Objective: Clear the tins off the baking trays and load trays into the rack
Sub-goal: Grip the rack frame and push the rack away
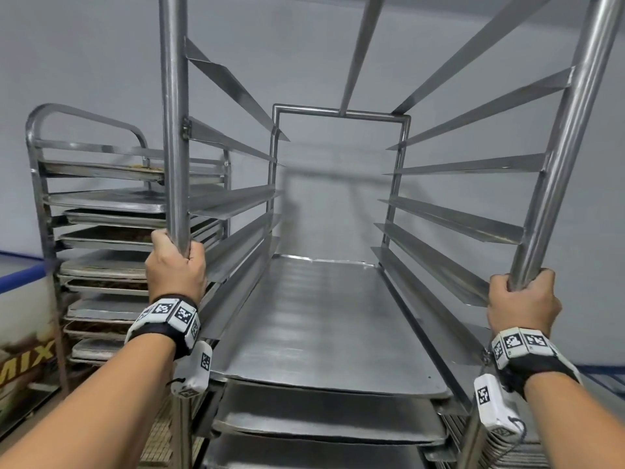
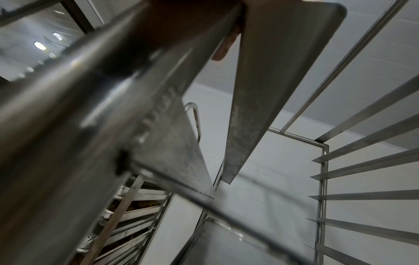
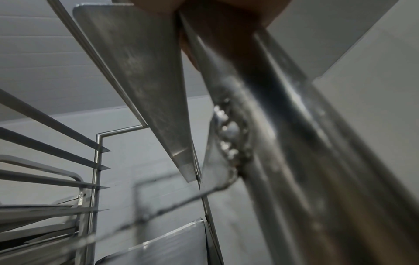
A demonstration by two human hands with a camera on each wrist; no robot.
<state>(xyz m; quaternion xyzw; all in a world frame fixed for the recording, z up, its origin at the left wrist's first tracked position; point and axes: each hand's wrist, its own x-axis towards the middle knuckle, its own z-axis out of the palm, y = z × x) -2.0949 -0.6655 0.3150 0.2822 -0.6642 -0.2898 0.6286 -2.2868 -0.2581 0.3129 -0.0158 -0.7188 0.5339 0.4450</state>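
A tall steel tray rack (image 1: 399,170) stands right in front of me, its upper runners bare. My left hand (image 1: 176,262) grips the rack's front left post (image 1: 174,130). My right hand (image 1: 524,299) grips the front right post (image 1: 554,184). An empty baking tray (image 1: 324,326) lies on the runners between my hands, with two more trays (image 1: 328,421) stacked on levels below it. In the wrist views each post (image 2: 75,125) (image 3: 294,134) fills the frame, blurred, with fingertips (image 2: 223,48) (image 3: 190,50) curled round it. No tins are in view.
A second, shorter rack (image 1: 50,211) stands at the left, loaded with several used trays. A grey wall (image 1: 84,55) closes the space behind both racks. A box printed with letters (image 1: 23,353) sits low at the far left. Stacked wire grids (image 1: 527,445) show at the bottom right.
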